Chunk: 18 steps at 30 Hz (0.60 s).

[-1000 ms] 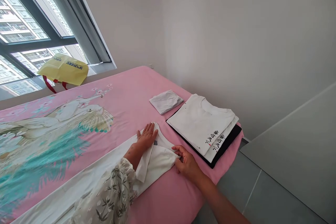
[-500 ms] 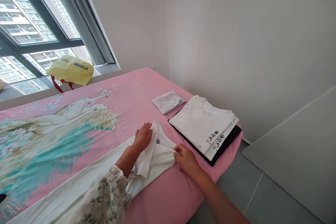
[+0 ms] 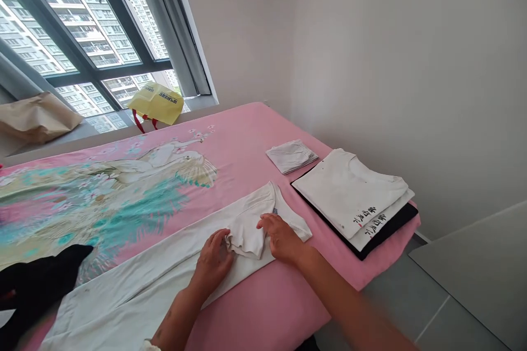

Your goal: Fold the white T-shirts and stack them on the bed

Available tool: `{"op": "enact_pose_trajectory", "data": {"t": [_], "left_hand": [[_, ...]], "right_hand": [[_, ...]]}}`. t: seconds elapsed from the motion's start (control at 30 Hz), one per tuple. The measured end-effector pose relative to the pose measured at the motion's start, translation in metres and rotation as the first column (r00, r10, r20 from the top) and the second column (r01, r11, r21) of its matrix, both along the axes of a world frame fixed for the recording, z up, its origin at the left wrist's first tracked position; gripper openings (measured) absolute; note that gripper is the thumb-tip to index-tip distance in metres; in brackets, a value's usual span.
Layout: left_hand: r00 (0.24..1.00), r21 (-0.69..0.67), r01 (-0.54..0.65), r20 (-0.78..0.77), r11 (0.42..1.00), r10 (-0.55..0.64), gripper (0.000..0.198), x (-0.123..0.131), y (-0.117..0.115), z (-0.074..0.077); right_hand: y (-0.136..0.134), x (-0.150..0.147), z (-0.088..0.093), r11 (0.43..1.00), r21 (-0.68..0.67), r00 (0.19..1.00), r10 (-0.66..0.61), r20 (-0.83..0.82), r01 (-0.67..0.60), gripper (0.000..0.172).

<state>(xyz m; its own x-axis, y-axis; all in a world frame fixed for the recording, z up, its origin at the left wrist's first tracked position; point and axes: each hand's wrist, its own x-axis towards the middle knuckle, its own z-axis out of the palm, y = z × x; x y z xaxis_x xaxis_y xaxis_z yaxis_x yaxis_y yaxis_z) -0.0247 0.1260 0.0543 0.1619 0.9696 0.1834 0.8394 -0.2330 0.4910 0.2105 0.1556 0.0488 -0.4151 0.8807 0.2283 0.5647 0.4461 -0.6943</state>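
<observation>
A white T-shirt [image 3: 148, 274] lies lengthwise along the bed, its side folded inward and a short sleeve [image 3: 248, 233] turned back over the body. My left hand [image 3: 214, 256] has its fingers curled at the sleeve's left corner, gripping the cloth. On the sleeve's other side, my right hand [image 3: 282, 237] pinches the fabric below the collar. To the right sits a pile of folded T-shirts, with white ones [image 3: 341, 186] printed with black characters on top and a black garment [image 3: 395, 228] beneath. A small folded light-grey garment [image 3: 291, 156] rests behind that pile.
Pink patterned bedding [image 3: 247, 131] covers the bed. Black cloth [image 3: 45, 277] lies at the left. On the window sill are a yellow bag [image 3: 158, 101] with red handles and a brown paper bag [image 3: 39, 118]. A wall stands behind the bed, and grey floor [image 3: 395, 296] shows at right.
My left hand moved from the shoulder area down to the sleeve's edge. My right hand left the shirt's right edge and came inward to the sleeve. The view turned left.
</observation>
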Motion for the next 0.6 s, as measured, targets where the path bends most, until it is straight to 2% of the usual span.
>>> {"op": "enact_pose_trajectory", "data": {"t": [0.1,0.2,0.3,0.37,0.43,0.5,0.6], "left_hand": [[0.997,0.023,-0.059,0.054,0.998,0.057,0.029,0.002,0.005,0.001],[0.989,-0.009,-0.066,0.129,0.998,0.066,0.025,0.0,0.007,0.004],[0.987,-0.022,-0.013,0.158,1.0,0.016,0.025,-0.004,0.005,0.004],[0.996,-0.008,-0.047,0.082,0.999,0.047,0.024,-0.002,0.005,0.002],[0.991,-0.006,-0.124,-0.041,0.992,0.124,0.021,0.002,0.007,0.001],[0.976,-0.015,-0.176,-0.132,0.984,0.173,0.018,0.007,0.011,0.003],[0.973,-0.007,-0.155,-0.177,0.988,0.151,0.019,0.008,0.014,0.011]], "right_hand": [[0.003,-0.001,-0.014,0.998,0.062,0.994,0.022,0.109,-0.029,0.04],[0.0,0.002,-0.016,0.998,0.058,0.999,0.0,0.033,-0.002,0.022],[-0.004,0.001,-0.014,0.997,0.077,1.0,-0.003,0.031,0.001,0.029],[-0.004,-0.003,-0.014,0.992,0.123,0.995,0.014,0.099,-0.027,0.037],[-0.004,-0.007,-0.015,0.987,0.153,0.99,0.021,0.138,-0.042,0.033],[-0.003,-0.009,-0.016,0.987,0.155,0.994,0.012,0.108,-0.028,0.026],[-0.003,-0.007,-0.015,0.989,0.146,0.999,-0.017,0.039,0.012,0.025]]}}
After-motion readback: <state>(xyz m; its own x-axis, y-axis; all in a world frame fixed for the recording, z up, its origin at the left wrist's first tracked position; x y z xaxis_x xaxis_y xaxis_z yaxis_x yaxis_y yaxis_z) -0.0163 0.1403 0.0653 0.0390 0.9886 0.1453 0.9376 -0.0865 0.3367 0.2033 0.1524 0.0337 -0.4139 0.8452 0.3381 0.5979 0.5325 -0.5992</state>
